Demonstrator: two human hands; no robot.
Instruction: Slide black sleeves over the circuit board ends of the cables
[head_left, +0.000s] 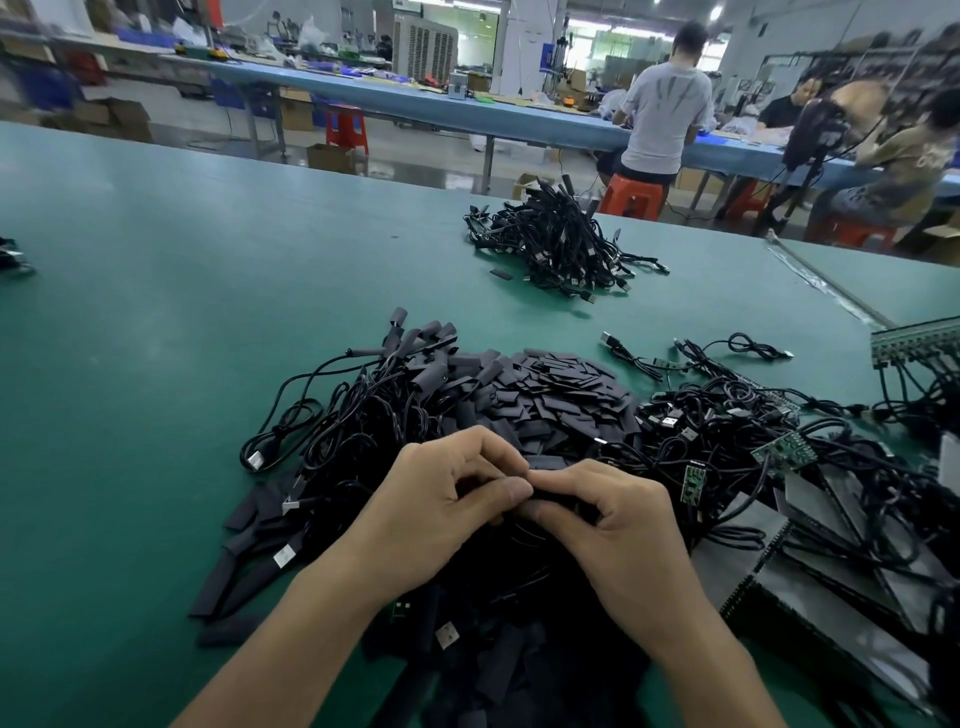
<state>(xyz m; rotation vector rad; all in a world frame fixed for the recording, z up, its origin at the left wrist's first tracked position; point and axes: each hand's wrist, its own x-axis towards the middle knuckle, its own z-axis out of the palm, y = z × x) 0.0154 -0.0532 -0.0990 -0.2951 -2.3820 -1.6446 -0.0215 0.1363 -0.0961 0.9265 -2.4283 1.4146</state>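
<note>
A black sleeve (545, 464) is pinched between the two hands just above the near edge of the bench (156, 312), over the middle of the work heap. The left hand (447, 512) is closed, thumb against forefinger, on what appears to be the sleeve's left end; the right hand (618, 525) is closed on its other part, fingertips meeting the left hand's. Whether a board is already inside cannot be told, since the fingers hide it.

To do this step well, it seems best to hold the sleeve mouth rounded open instead of flattened, feed the board in square, and push by the cable close behind the board so that the wire does not buckle.

Just beyond the hands lies the pile of loose sleeves (561, 395). To its left lie sleeved cables (395, 374); to its right, toward the bench's right edge, tangled cables with bare green circuit boards (782, 449). A further bundle of cables (561, 244) sits near the far edge. Other people work at a blue table (467, 111) behind.
</note>
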